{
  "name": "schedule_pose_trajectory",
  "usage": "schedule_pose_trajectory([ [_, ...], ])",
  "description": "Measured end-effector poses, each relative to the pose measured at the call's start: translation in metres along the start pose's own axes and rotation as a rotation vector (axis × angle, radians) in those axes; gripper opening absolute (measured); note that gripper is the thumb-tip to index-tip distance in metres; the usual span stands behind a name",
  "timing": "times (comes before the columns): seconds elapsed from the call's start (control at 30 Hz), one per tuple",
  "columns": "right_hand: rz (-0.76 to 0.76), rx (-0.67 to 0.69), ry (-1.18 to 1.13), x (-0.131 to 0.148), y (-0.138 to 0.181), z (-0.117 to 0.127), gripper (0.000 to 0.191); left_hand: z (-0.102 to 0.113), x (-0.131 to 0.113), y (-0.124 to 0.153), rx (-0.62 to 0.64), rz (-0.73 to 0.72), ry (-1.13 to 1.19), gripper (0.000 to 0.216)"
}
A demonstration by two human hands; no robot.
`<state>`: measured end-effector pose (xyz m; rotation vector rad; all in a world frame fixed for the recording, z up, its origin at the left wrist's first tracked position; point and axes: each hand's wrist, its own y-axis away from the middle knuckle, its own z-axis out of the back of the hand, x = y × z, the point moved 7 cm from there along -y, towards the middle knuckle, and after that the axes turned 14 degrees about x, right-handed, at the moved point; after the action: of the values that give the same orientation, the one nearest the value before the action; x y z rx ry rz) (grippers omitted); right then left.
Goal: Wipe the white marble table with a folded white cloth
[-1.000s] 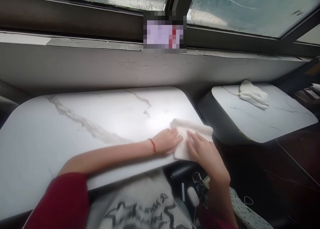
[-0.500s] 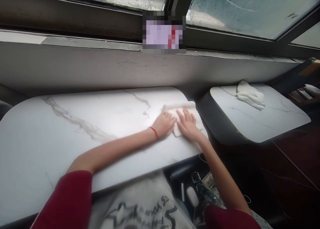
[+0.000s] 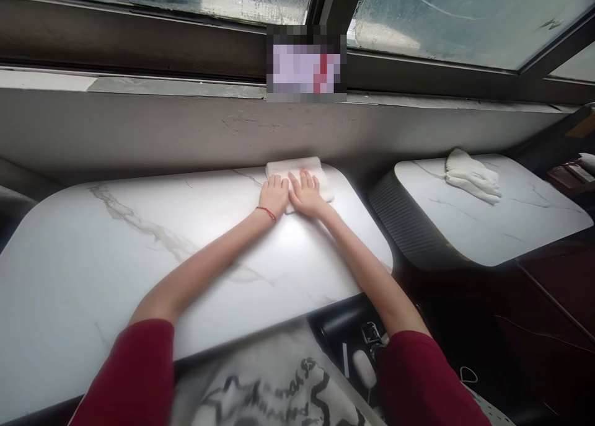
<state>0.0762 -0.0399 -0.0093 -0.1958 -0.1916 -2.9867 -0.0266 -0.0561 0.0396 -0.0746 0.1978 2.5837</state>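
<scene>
Near the far edge of a white marble-patterned tabletop (image 3: 139,277) lies a folded white cloth (image 3: 297,165). My left hand (image 3: 274,195) rests palm down on the cloth's left side, its fingers stretched forward; a red string bracelet circles that wrist. Beside it, my right hand (image 3: 305,195) presses flat on the middle of the cloth with its fingers spread. Both hands push down from above rather than gripping, and they cover the cloth's near part.
To the right stands a second marble-patterned table (image 3: 506,227) bearing a crumpled white cloth (image 3: 471,177). A wall and window frame run behind both. Below the near edge are a white computer mouse (image 3: 364,369), small items in a dark tray and grey printed fabric (image 3: 260,389).
Both hands and the cloth have slid away from me and to the left, from the tabletop's right end to its far edge. My left hand's fingers have straightened.
</scene>
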Motion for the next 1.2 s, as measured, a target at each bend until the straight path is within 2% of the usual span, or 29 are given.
schedule_pose_trajectory([
  [0.13,0.011,-0.081,0.063,0.015,-0.01,0.001,0.06,0.001,0.011,-0.006,0.017,-0.017,0.032,0.043],
  [0.3,0.005,-0.1,0.1,0.018,-0.006,0.003,0.058,0.006,0.009,-0.004,0.054,-0.091,-0.037,0.046],
  [0.4,0.022,-0.085,0.107,0.026,0.006,0.005,0.058,0.012,0.005,0.005,0.13,-0.08,-0.095,0.045],
  [0.5,0.048,-0.068,0.135,0.045,0.032,0.005,0.06,0.022,-0.002,0.019,0.201,-0.068,-0.107,0.039],
  [0.63,0.016,-0.074,0.163,0.078,0.091,-0.003,0.061,0.029,-0.02,0.048,0.297,-0.089,-0.118,0.027],
  [0.77,-0.004,-0.119,0.132,0.109,0.163,-0.016,0.059,0.018,-0.054,0.093,0.42,-0.144,-0.112,0.021],
  [0.83,-0.005,-0.101,0.093,0.119,0.192,-0.022,0.057,0.006,-0.075,0.121,0.501,-0.188,-0.139,0.034],
  [0.9,-0.016,-0.084,0.058,0.123,0.214,-0.024,0.056,-0.003,-0.094,0.148,0.54,-0.227,-0.218,0.058],
  [0.97,0.001,-0.091,0.058,0.126,0.226,-0.02,0.055,-0.006,-0.105,0.169,0.546,-0.228,-0.307,0.075],
  [1.07,0.124,-0.155,0.141,0.132,0.233,-0.008,0.053,-0.003,-0.108,0.189,0.53,-0.193,-0.355,0.083],
  [1.13,0.258,-0.212,0.206,0.137,0.235,0.001,0.049,0.001,-0.104,0.196,0.468,-0.17,-0.346,0.084],
  [1.2,0.348,-0.218,0.25,0.14,0.233,0.004,0.042,0.006,-0.099,0.201,0.351,-0.159,-0.323,0.084],
])
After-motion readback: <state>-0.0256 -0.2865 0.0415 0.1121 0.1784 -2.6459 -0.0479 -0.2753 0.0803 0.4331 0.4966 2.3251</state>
